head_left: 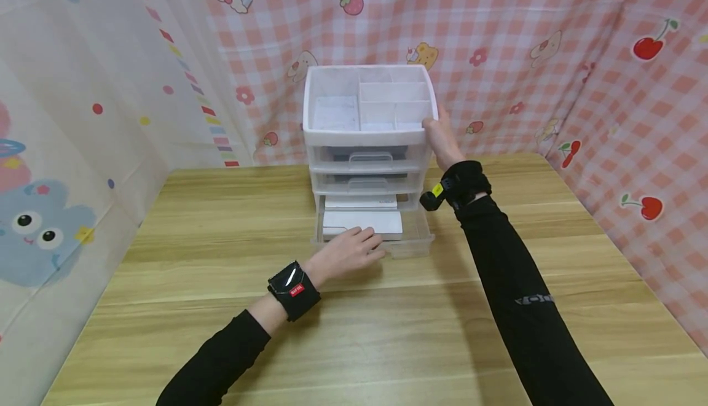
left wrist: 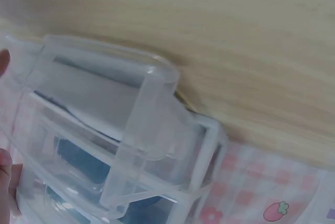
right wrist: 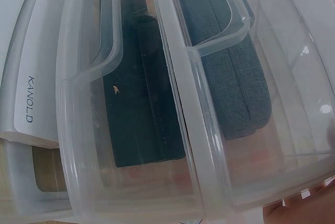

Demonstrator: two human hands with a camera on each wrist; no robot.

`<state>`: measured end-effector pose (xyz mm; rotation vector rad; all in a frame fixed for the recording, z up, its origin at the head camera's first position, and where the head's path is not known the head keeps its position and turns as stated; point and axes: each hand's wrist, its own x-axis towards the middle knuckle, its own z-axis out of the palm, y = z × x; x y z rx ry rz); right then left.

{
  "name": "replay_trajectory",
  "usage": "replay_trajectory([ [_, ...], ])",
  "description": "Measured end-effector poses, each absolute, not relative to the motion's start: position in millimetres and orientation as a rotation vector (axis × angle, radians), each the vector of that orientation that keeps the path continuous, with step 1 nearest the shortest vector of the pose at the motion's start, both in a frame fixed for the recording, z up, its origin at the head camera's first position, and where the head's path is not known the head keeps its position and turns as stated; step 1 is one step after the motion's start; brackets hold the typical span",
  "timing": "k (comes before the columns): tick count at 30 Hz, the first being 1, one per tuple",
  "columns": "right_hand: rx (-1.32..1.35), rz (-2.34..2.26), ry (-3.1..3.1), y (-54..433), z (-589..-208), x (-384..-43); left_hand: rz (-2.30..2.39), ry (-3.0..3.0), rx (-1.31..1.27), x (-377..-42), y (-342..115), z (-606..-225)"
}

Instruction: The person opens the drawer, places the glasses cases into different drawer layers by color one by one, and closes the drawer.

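Note:
A white, clear-fronted drawer organizer [head_left: 370, 136] stands upright on the table. Its bottom drawer [head_left: 416, 247] is pulled out and holds white boxes [head_left: 362, 222], stacked or one behind the other. My left hand [head_left: 348, 252] is at the front edge of that drawer, fingers extended across it; in the left wrist view only fingertips [left wrist: 4, 158] show at the left border. With my right hand [head_left: 442, 139] I grip the organizer's upper right side, thumb at the front. Some of its fingers are hidden behind the side.
Two closed drawers above hold a dark green case [right wrist: 138, 93] and a blue-grey fabric case [right wrist: 230, 72]. The organizer's divided top tray [head_left: 387, 114] contains a flat pale sheet. Patterned curtains [head_left: 249, 37] hang behind the wooden table [head_left: 210, 228] and along its sides.

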<state>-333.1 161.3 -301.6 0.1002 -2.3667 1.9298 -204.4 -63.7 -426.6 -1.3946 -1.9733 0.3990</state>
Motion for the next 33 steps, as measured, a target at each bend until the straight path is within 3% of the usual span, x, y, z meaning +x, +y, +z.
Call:
replay_trajectory([
  [15, 0.104, 1.935, -2.367, 161, -301, -333, 0.346, -2.073, -1.289, -209, -62, -431],
  [33, 0.067, 1.931, -2.371, 161, -303, -336, 0.153, -2.254, -1.09, -254, -54, -432],
])
